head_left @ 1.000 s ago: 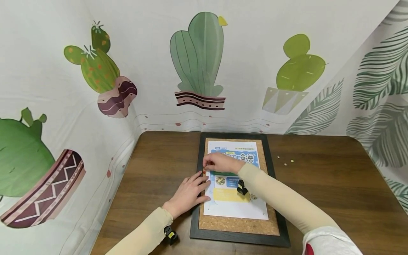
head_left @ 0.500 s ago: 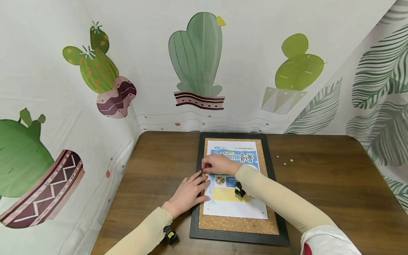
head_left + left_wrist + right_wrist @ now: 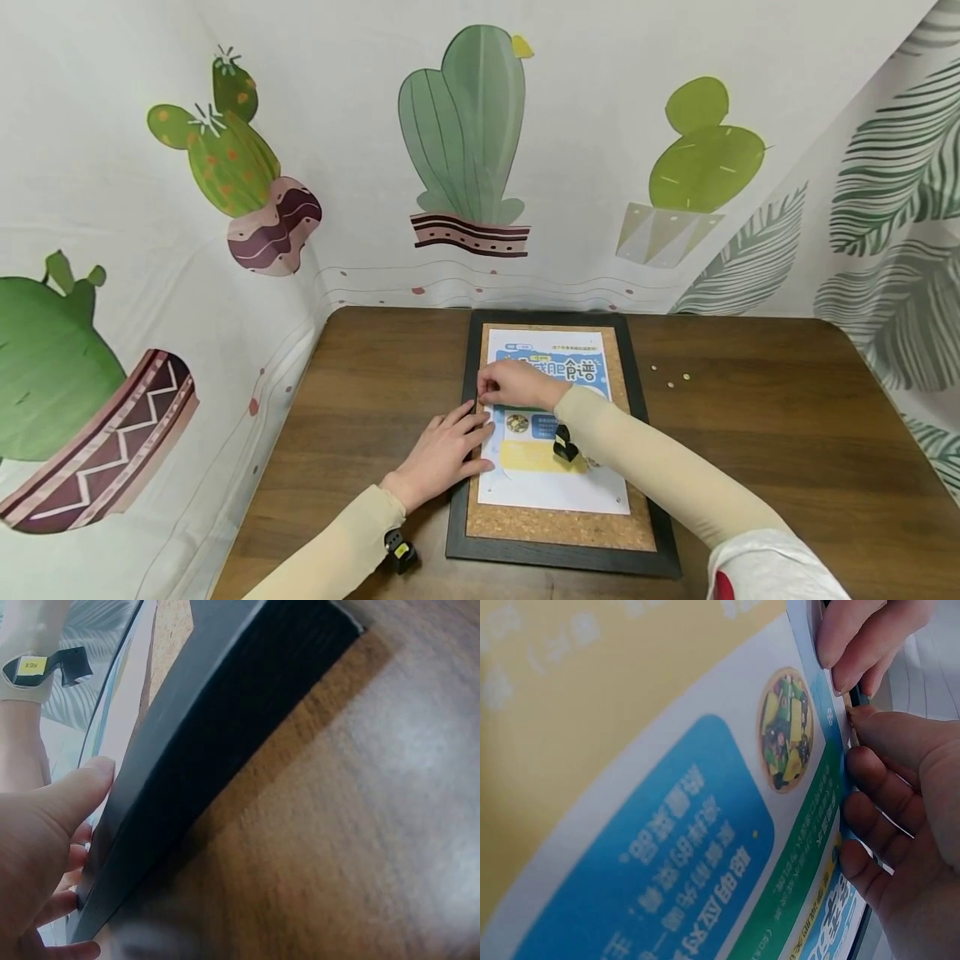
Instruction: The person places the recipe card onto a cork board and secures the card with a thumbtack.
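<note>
The left hand (image 3: 446, 458) lay palm down at the sheet's 8 o'clock, its forearm entering from 7 o'clock in a beige sleeve (image 3: 337, 542). The right hand (image 3: 525, 385) reached across from 4 o'clock, wrist over the sheet, knuckles uppermost, fingers bent toward 9 o'clock; a black strap (image 3: 564, 444) circled that wrist. Between the forearms stood the board (image 3: 562, 556), flat on the table (image 3: 375, 367), its black frame enclosing a cork panel (image 3: 555, 527). Upon the cork rested the sheet (image 3: 525, 454), printed in blue, green and yellow, with small dark dots near its 5 and 7 o'clock corners. The left hand grasped nothing: its fingers were spread and extended, some touching the frame, others and the thumb touching the sheet's edge. The right thumb and fingers were curled together at the sheet's 10 o'clock edge, just beside the left fingertips; whether anything was pinched between them could not be told, the contact being hidden. Three small discs (image 3: 671, 385) lay apart from one another on the table at the board's 2 o'clock. Behind, at 12 o'clock, hung a white cloth (image 3: 352, 125) printed with cacti.
</note>
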Demonstrator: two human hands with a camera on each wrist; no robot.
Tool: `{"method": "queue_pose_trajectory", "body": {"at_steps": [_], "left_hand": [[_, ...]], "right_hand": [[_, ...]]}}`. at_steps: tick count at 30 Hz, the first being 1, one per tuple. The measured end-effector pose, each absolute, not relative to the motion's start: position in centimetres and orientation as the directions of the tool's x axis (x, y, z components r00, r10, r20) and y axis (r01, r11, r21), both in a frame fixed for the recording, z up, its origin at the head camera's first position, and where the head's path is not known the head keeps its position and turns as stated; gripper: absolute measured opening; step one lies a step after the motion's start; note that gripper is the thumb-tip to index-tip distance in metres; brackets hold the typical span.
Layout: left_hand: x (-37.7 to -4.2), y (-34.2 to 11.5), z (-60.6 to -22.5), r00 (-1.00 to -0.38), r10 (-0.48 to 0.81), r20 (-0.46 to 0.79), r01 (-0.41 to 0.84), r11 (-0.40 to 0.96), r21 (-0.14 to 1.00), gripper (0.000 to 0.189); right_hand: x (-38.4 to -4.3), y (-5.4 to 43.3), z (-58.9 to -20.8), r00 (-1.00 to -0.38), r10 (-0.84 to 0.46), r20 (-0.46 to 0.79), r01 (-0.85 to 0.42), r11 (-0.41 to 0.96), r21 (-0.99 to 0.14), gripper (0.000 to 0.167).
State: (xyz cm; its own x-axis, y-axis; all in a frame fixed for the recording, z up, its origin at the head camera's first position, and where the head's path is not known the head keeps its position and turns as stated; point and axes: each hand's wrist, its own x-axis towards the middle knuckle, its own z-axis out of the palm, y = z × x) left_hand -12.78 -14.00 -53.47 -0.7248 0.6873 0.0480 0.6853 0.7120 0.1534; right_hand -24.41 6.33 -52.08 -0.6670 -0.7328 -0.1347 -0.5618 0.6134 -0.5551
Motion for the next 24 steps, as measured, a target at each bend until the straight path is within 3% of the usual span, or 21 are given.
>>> {"method": "queue_pose_trajectory", "body": {"at_steps": [9,17,24], "left_hand": [[-12.7,-14.0,-53.4,-0.727,0.684,0.051,0.682,0.713,0.159,0.063],[-12.7,-14.0,-53.6,-0.734,0.678,0.031,0.672,0.72,0.175,0.064],[-12.7,-14.1,-53.7,-0.735,0.677,0.036,0.67,0.717,0.193,0.065]], "right_hand": [[-25.1,7.0,-51.9,-0.658,-0.751,-0.048,-0.579,0.546,-0.605,0.01],[-27.2,8.4,-51.6,-0.825,-0.564,-0.026,-0.34,0.533,-0.775,0.011],[-29.2,9.6,-52.1,-0.926,-0.374,-0.05,-0.185,0.567,-0.803,0.016]]}}
